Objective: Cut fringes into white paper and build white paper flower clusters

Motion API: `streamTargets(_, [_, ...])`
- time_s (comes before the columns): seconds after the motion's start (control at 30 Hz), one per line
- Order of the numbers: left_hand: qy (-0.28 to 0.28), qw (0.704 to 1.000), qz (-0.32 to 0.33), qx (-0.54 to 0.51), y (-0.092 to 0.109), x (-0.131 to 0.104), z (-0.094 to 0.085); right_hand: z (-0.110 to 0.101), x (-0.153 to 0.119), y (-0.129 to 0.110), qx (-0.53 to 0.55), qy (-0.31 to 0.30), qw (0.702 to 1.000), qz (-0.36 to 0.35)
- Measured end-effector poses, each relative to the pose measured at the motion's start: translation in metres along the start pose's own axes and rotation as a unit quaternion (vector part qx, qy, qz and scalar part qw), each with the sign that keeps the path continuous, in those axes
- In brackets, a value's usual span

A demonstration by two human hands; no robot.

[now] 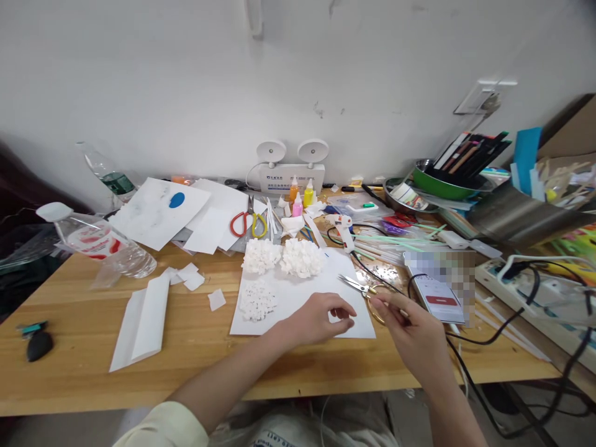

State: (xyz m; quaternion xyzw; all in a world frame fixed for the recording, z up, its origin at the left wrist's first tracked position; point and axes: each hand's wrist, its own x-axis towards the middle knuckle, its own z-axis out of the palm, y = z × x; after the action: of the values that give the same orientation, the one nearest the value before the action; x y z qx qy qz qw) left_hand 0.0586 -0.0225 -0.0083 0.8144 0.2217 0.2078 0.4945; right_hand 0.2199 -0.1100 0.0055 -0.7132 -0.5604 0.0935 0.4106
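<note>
My left hand (319, 318) hovers over the front of a white paper sheet (302, 310), its fingers curved, with a gap between thumb and forefinger and nothing in it. Pinched at the gold handles in my right hand (414, 329) is a small pair of scissors (356, 285), blades pointing left over the sheet's right edge. Two fluffy white paper flower-like clusters, one on the left (261, 256) and one on the right (302, 257), rest at the back of the sheet. A flatter pile of white paper bits (257, 301) lies in front of them.
Red-and-yellow-handled scissors (249, 223), small paint-like bottles (308, 194) and a glue gun (343, 230) lie behind. Folded paper (149, 320), paper squares (216, 300) and a water bottle (107, 245) are left. A phone (435, 292), black cables (488, 338) and a power strip (535, 304) crowd the right.
</note>
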Motion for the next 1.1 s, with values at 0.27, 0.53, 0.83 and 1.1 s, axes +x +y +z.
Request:
streamTargets(0.27, [0.086,0.976,-0.111,-0.165,0.017,-0.023,0.007,-0.002,-0.005,-0.021,0.136,-0.065,0.986,0.067])
streamTargets(0.53, [0.113,0.900,-0.160,-0.389,0.030,-0.024,0.013,0.012,-0.004,-0.039,0.313,-0.122,0.929,0.155])
streamTargets(0.83, [0.188,0.811,-0.222,-0.507,0.027,-0.032,0.015,0.020,-0.013,-0.041,0.131,-0.096,0.986,-0.030])
streamTargets(1.1, [0.213,0.913,-0.222,-0.269,0.024,-0.065,-0.038,0.024,-0.018,-0.045,0.113,-0.162,0.974,-0.114])
